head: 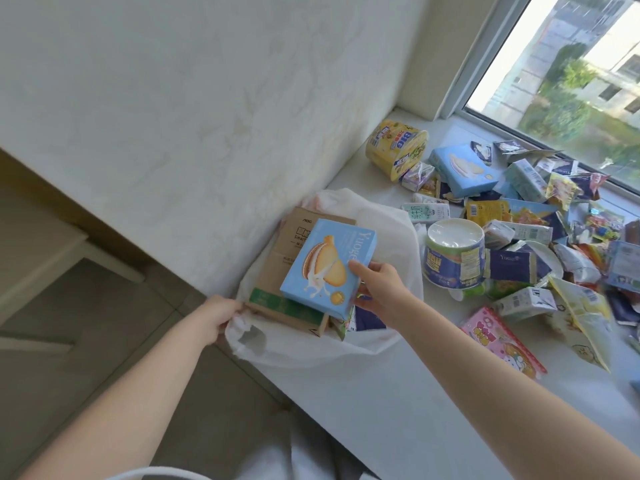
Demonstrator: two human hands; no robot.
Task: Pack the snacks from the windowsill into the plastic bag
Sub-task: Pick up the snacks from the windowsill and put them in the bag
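Observation:
A white plastic bag point(391, 233) lies open at the left end of the windowsill point(398, 393). Inside it are a brown cardboard box point(277, 268) and some wrappers. My right hand point(379, 289) grips a light-blue biscuit box point(327, 268) by its right edge, holding it over the bag's mouth. My left hand point(221, 315) pinches the bag's near-left rim and holds it open. Further right, a heap of snacks covers the sill: a yellow noodle tub point(396, 147), a blue-and-white cup point(453, 258), a second light-blue box point(462, 169), a pink packet point(498, 341) and several small packs.
A white wall point(207, 133) runs along the bag's left side. The window pane point(571, 74) closes off the far side of the sill. Beyond the sill's near edge is a grey tiled floor point(104, 341) with a wooden frame point(45, 237) at the left.

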